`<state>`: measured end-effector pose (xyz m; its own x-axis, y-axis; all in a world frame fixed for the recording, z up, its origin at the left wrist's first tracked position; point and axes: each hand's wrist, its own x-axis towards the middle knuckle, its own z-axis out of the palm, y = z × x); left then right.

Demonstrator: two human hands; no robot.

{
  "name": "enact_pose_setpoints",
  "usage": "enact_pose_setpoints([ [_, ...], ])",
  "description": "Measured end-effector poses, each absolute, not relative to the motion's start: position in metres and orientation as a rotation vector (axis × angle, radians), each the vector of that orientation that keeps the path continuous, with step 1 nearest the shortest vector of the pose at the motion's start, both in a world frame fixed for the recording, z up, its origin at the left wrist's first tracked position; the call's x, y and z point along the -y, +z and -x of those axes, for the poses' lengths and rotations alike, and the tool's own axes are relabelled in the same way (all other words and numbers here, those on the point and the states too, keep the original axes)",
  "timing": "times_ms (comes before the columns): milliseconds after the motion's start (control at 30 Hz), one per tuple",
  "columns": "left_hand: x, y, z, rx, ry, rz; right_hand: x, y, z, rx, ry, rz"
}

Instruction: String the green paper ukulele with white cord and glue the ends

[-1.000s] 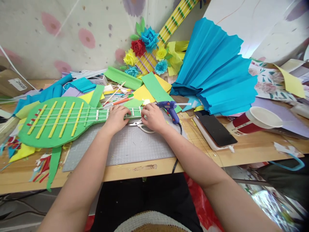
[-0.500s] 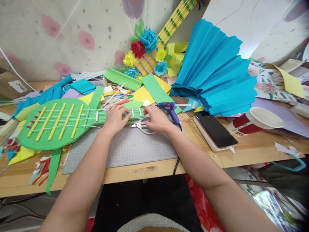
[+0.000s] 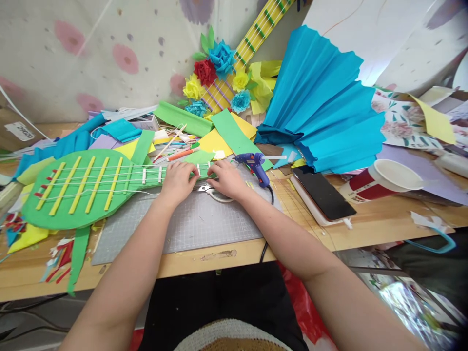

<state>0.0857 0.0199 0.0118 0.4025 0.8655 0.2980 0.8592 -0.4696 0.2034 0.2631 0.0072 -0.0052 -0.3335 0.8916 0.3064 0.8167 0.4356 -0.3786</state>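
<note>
A green paper guitar [image 3: 98, 190] lies across the left of the table, with yellow strips on its body and white strings along it. My left hand [image 3: 179, 183] is over the neck, thumb and fingers bent down onto it. Close beside it on the right, my right hand [image 3: 227, 180] grips the neck near its end, fingertips by a white crosspiece [image 3: 209, 165]. Whether either hand also pinches a string is hidden. Scissors [image 3: 219, 197] lie just below the neck, partly under my right hand. The blue glue gun [image 3: 256, 168] rests right of that hand.
A grey cutting mat [image 3: 204, 229] lies under the neck. At the back are a yellow paper guitar [image 3: 256, 39] with paper flowers and a pleated blue paper fan [image 3: 325, 107]. To the right are a phone [image 3: 325, 192] and a paper cup [image 3: 383, 180]. Paper scraps litter the left.
My right hand has moved left along the neck, closer to my left hand. My left hand has shifted slightly right, uncovering another white crosspiece. The view has drifted a little.
</note>
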Motion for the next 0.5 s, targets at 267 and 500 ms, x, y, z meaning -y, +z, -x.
enact_pose_setpoints([
  [267, -0.0247, 0.0075, -0.0818, -1.609, 0.537, -2.635, -0.012, -0.007, -0.2589, 2.237, 0.175, 1.399],
  [500, -0.0241, 0.0079, -0.0861, -1.606, 0.617, -2.637, -0.0104, -0.0076, -0.2619, 2.115, 0.368, 1.269],
])
